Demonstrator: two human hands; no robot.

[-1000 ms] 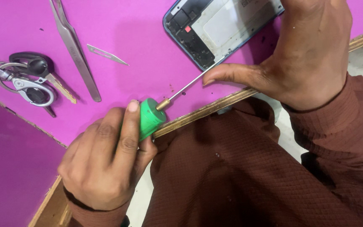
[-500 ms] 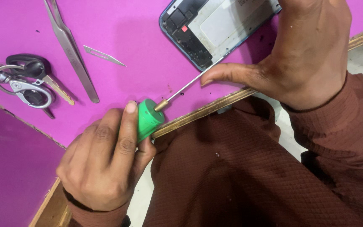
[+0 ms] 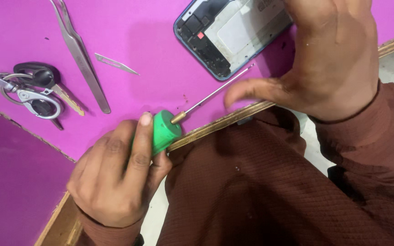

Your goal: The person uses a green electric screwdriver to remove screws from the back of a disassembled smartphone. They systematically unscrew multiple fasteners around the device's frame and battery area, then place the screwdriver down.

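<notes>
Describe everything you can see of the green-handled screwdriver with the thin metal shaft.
The green-handled screwdriver has a stubby, round green handle that looks like plastic, a small brass-coloured collar, and a long, thin steel shaft. It lies low and slanted over the magenta work surface, tip pointing up and right towards the edge of the opened phone body. The left hand wraps the handle, thumb along its side. The right hand hovers by the shaft; its blurred fingertip hides whether it touches.

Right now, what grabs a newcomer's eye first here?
The green-handled screwdriver gripped in the left hand at the bench's front edge, its thin shaft angled toward the opened phone at top centre. The right hand rests over that phone. Tweezers and keys lie left on the magenta mat.
</notes>
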